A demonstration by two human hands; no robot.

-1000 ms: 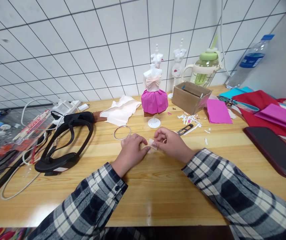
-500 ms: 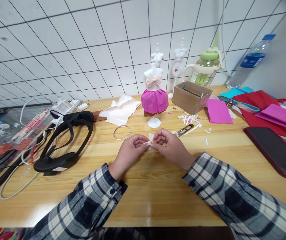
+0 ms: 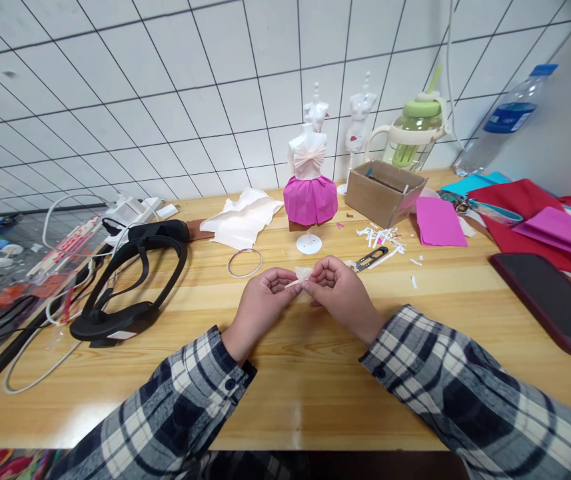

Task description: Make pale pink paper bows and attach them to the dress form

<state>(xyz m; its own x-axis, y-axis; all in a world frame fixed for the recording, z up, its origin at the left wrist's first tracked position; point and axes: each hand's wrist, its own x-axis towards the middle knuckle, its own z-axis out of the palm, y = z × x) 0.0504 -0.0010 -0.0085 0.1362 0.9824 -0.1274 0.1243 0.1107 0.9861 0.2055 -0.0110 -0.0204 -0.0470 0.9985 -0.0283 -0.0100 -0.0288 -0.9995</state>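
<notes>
A small piece of pale pink paper [image 3: 303, 274] is pinched between both hands above the wooden table. My left hand [image 3: 264, 293] grips its left side between thumb and fingers. From the right, my right hand [image 3: 338, 288] pinches the other side, its thumb close to the left thumb. Behind the hands stands a small white dress form [image 3: 308, 150] with a pale pink pleated top and a magenta paper skirt [image 3: 310, 200]. Thread snips [image 3: 371, 259] lie just beyond my right hand. A thin ring bangle [image 3: 245, 263] rests beyond my left hand.
A crumpled pale pink sheet [image 3: 242, 219], a black headset strap [image 3: 130, 287] and white cables are on the left. Rightward are a cardboard box [image 3: 384, 193], paper scraps [image 3: 382, 238], magenta paper [image 3: 440, 221], red sheets [image 3: 525, 207] and a phone [image 3: 552, 303]. Two more dress forms stand behind.
The pale paper between my fingers has changed shape, its upright tip now lower and wider. My thumbs have come closer together. The view has shifted slightly.
</notes>
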